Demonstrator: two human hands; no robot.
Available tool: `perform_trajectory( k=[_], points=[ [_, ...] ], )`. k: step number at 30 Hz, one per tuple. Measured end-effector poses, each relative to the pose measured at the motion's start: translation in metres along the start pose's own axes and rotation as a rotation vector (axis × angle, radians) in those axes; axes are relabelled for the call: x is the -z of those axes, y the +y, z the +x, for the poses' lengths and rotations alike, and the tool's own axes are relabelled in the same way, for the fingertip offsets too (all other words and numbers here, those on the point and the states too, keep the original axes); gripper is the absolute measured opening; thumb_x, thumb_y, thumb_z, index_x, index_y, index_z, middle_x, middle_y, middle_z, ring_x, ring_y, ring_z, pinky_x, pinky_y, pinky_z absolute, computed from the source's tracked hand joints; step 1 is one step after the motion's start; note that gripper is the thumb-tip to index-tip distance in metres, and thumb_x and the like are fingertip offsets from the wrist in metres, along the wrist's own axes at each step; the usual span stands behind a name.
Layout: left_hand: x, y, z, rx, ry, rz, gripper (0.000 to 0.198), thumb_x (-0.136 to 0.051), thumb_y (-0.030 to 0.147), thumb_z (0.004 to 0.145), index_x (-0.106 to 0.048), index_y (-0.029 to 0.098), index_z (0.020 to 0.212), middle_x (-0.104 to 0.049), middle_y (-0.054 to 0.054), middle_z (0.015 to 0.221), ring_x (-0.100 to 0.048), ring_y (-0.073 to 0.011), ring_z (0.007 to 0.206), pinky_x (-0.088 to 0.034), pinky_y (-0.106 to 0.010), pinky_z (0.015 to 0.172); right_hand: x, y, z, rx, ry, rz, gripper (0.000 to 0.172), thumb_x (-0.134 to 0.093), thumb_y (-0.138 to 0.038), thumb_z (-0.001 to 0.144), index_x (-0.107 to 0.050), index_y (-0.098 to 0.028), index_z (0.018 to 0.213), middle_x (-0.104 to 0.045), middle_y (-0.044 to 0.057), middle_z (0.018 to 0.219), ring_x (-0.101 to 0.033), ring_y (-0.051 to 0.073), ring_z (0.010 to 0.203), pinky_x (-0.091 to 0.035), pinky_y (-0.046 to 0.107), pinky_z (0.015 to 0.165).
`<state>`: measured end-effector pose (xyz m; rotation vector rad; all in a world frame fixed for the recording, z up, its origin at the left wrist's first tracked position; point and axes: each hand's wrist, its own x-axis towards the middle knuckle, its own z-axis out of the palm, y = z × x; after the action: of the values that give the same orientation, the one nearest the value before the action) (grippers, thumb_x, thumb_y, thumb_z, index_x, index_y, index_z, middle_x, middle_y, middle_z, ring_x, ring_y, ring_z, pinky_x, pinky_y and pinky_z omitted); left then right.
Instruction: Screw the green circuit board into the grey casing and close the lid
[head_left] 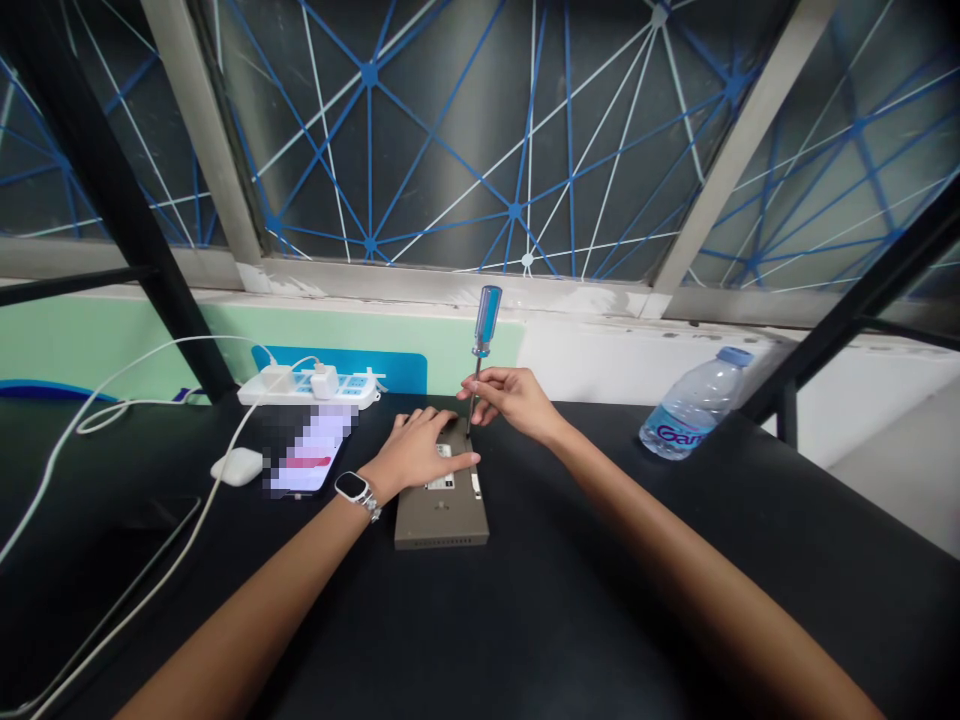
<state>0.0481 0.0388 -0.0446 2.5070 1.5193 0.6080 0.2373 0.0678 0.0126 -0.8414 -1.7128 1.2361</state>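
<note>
A flat grey-brown box-shaped device point(439, 520) with white labels and a row of small slots on its near edge lies on the black table. My left hand point(416, 452) rests on its top, fingers spread, thumb pointing right; a watch point(352, 487) is on that wrist. In my right hand point(506, 398) is a screwdriver point(487, 318) with a clear blue handle, pinched by its shaft between thumb and fingers. It stands nearly upright, handle up, its tip at the device's far right corner. Whether the tip sits in a screw is too small to tell.
A phone point(313, 452) and a white earbud case point(237, 467) lie to the left. Behind them is a white power strip point(360, 388) with plugs, its white cables point(199, 500) crossing the left side. A water bottle point(694, 408) leans at the right near a black metal post point(787, 375).
</note>
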Motion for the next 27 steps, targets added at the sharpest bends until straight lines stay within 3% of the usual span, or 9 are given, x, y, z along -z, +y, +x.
perform_trajectory(
  k=[3,6,9,13,22,27],
  points=[
    [0.001,0.001,0.0,-0.003,-0.004,0.0,0.075,-0.043,0.082,0.075,-0.057,0.024,0.12,-0.06,-0.011,0.11,-0.053,-0.036,0.109,-0.038,-0.051,0.091,-0.002,-0.001,-0.001,0.015,-0.036,-0.037,0.032,-0.065,-0.044,0.083,-0.065,-0.014,0.095,-0.071,0.009,0.096,-0.066,0.01,0.054,-0.053,0.02,0.046],
    [0.0,0.001,0.0,-0.002,0.0,-0.005,0.075,-0.043,0.082,0.074,-0.057,0.024,0.12,-0.06,-0.011,0.11,-0.053,-0.036,0.109,-0.038,-0.052,0.091,-0.005,0.003,-0.001,0.048,0.039,-0.056,0.035,-0.069,-0.043,0.08,-0.06,-0.016,0.1,-0.067,0.004,0.089,-0.065,0.01,0.05,-0.053,0.022,0.043],
    [-0.001,0.0,0.0,0.0,0.008,-0.008,0.076,-0.043,0.082,0.074,-0.056,0.024,0.123,-0.06,-0.012,0.113,-0.053,-0.0364,0.111,-0.037,-0.052,0.093,-0.008,0.009,0.001,0.065,0.133,-0.016,0.039,-0.078,-0.044,0.071,-0.055,-0.018,0.089,-0.061,-0.002,0.075,-0.063,0.011,0.046,-0.054,0.024,0.041],
    [-0.001,-0.001,0.0,0.005,0.007,0.0,0.079,-0.043,0.082,0.074,-0.054,0.023,0.126,-0.06,-0.013,0.115,-0.052,-0.0369,0.113,-0.037,-0.052,0.093,-0.005,0.011,0.002,0.043,0.147,0.017,0.04,-0.079,-0.045,0.068,-0.051,-0.018,0.074,-0.059,-0.004,0.058,-0.063,0.013,0.046,-0.056,0.025,0.045],
    [0.0,-0.001,0.0,0.002,0.008,0.003,0.076,-0.042,0.083,0.074,-0.057,0.024,0.12,-0.06,-0.011,0.111,-0.053,-0.0357,0.11,-0.038,-0.05,0.092,-0.003,-0.003,-0.002,0.016,-0.014,-0.038,0.034,-0.069,-0.045,0.079,-0.061,-0.014,0.09,-0.07,0.008,0.091,-0.062,0.008,0.05,-0.055,0.021,0.046],
    [0.001,0.0,0.0,0.001,0.0,0.001,0.077,-0.043,0.082,0.074,-0.056,0.023,0.122,-0.06,-0.013,0.114,-0.053,-0.0369,0.111,-0.037,-0.052,0.093,-0.006,0.002,-0.001,0.044,0.099,-0.057,0.035,-0.076,-0.041,0.073,-0.06,-0.016,0.093,-0.065,0.003,0.082,-0.062,0.01,0.048,-0.054,0.022,0.043]
  ],
)
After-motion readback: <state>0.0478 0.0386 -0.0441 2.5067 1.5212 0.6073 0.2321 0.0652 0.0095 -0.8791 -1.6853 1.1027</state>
